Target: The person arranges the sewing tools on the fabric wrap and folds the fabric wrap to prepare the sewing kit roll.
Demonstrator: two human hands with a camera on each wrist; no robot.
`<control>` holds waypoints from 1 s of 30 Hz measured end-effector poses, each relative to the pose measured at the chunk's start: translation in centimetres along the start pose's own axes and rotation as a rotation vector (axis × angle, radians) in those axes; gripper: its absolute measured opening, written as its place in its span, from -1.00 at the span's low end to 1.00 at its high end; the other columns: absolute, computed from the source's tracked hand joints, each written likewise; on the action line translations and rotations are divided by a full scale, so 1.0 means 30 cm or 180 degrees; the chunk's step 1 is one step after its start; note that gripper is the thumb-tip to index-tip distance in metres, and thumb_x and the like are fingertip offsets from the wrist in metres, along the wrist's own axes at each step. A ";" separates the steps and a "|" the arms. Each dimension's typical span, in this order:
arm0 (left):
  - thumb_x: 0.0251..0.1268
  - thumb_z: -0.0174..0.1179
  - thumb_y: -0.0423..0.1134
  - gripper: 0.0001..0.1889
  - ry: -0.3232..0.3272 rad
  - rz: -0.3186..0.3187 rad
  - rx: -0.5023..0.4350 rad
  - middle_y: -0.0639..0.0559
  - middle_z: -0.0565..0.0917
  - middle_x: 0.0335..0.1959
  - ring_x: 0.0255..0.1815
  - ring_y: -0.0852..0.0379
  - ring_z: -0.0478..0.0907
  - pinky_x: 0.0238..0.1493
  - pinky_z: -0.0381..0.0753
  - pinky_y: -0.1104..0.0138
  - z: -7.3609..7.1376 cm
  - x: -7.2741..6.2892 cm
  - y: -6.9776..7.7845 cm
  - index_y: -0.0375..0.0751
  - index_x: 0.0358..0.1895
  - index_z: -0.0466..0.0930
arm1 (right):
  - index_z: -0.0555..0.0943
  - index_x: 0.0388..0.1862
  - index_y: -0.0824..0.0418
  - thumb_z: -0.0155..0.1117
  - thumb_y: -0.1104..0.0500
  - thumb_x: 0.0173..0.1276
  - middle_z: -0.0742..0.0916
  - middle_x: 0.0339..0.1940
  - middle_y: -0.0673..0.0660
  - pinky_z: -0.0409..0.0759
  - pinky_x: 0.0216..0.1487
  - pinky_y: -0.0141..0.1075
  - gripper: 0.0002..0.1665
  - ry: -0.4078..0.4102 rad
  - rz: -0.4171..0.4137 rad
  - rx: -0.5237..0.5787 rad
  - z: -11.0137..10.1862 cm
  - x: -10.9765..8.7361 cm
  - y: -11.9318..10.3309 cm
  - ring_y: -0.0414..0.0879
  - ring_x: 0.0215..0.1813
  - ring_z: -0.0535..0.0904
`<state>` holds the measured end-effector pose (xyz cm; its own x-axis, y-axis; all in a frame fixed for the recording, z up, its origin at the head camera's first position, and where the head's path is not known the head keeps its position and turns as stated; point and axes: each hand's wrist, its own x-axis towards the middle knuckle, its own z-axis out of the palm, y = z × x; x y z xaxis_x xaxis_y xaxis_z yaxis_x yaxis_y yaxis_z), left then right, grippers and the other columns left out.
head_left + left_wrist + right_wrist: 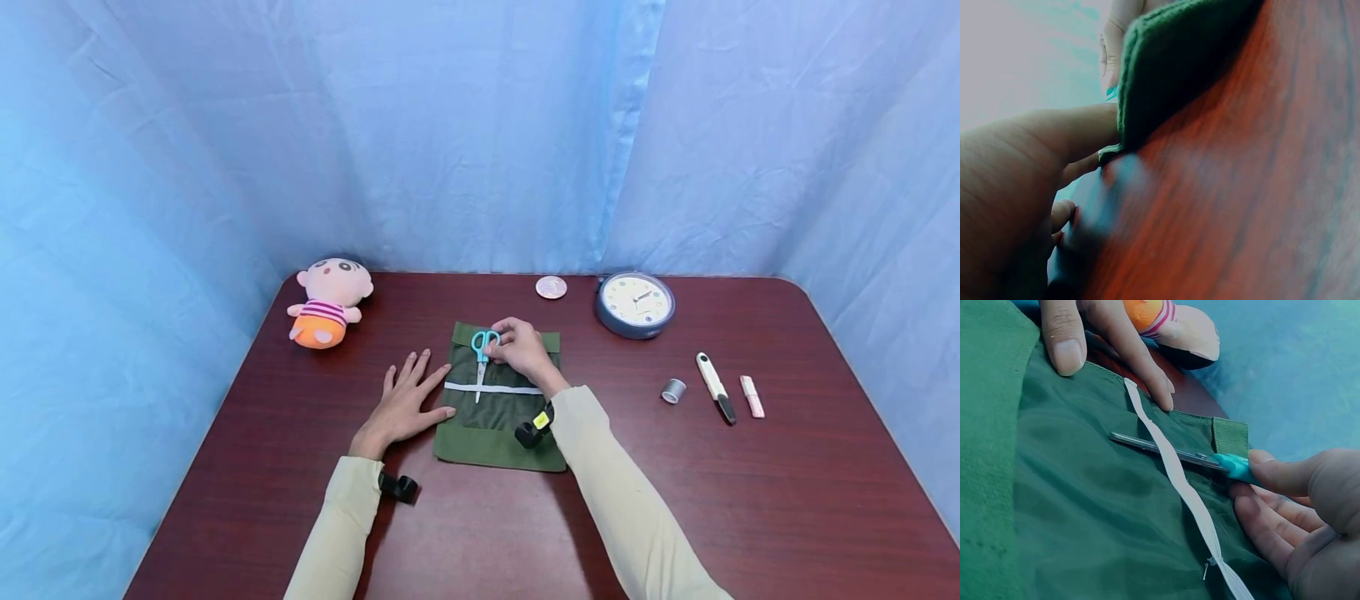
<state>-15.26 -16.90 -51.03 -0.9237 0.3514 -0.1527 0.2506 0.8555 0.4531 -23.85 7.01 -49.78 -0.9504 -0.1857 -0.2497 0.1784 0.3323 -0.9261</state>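
Note:
A green cloth pouch (499,446) lies unfolded on the table, a white elastic band (517,389) running across its middle. My right hand (522,350) pinches the turquoise handle of a small pair of scissors (481,367) between thumb and fingers. In the right wrist view the metal blades (1141,443) slip beneath the elastic band (1175,469), their tips showing on its far side. My left hand (405,404) is spread flat at the pouch's left edge. Its thumb (1067,355) and a finger press the edge of the cloth.
On the right lie a thread spool (673,391), a white-and-black handled tool (716,388) and a small pinkish-white packet (752,396). A round clock (636,305) and a pale disc (551,287) are at the back. A plush doll (327,302) sits back left.

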 end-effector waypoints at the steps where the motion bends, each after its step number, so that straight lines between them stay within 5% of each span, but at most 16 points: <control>1: 0.35 0.16 0.23 -0.20 0.0003 0.0007 -0.0002 -0.17 -0.13 0.69 0.71 -0.22 -0.30 0.59 -0.31 -0.30 0.000 0.000 0.000 0.11 0.59 0.14 | 0.56 0.15 0.28 0.42 0.31 0.28 0.75 -0.22 0.22 0.76 -0.18 -0.28 -0.55 -0.0001 0.0003 -0.0042 -0.001 -0.001 -0.002 -0.14 -0.31 0.73; 7: 0.35 0.16 0.23 -0.20 0.0013 0.0020 -0.0012 -0.17 -0.13 0.69 0.71 -0.22 -0.29 0.59 -0.31 -0.30 0.003 -0.001 -0.004 0.12 0.59 0.14 | 0.60 0.11 0.31 0.48 0.29 0.22 0.77 -0.22 0.24 0.75 -0.24 -0.29 -0.53 0.0002 -0.0019 -0.0259 -0.005 -0.008 -0.004 -0.13 -0.37 0.75; 16: 0.34 0.17 0.22 -0.20 0.0013 0.0016 -0.0032 -0.17 -0.12 0.69 0.71 -0.22 -0.29 0.59 -0.29 -0.31 0.001 -0.002 -0.003 0.12 0.59 0.15 | 0.67 0.00 0.23 0.55 0.16 0.17 0.77 -0.20 0.19 0.62 -0.16 -0.26 -0.57 0.0027 -0.0240 -0.0993 -0.010 -0.019 0.000 -0.01 -0.16 0.67; 30: 0.34 0.17 0.23 -0.20 0.0053 0.0043 -0.0036 -0.18 -0.12 0.69 0.71 -0.22 -0.29 0.59 -0.31 -0.30 0.008 0.000 -0.009 0.12 0.59 0.15 | 0.69 -0.07 0.22 0.60 0.12 0.11 0.75 -0.28 0.11 0.58 -0.18 -0.31 -0.57 -0.0032 -0.0419 -0.1309 -0.004 -0.029 0.007 -0.08 -0.24 0.63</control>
<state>-15.26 -17.04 -51.36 -0.9250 0.3565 -0.1317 0.2600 0.8463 0.4650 -23.02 7.34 -49.72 -0.9553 -0.2595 -0.1416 -0.0626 0.6457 -0.7610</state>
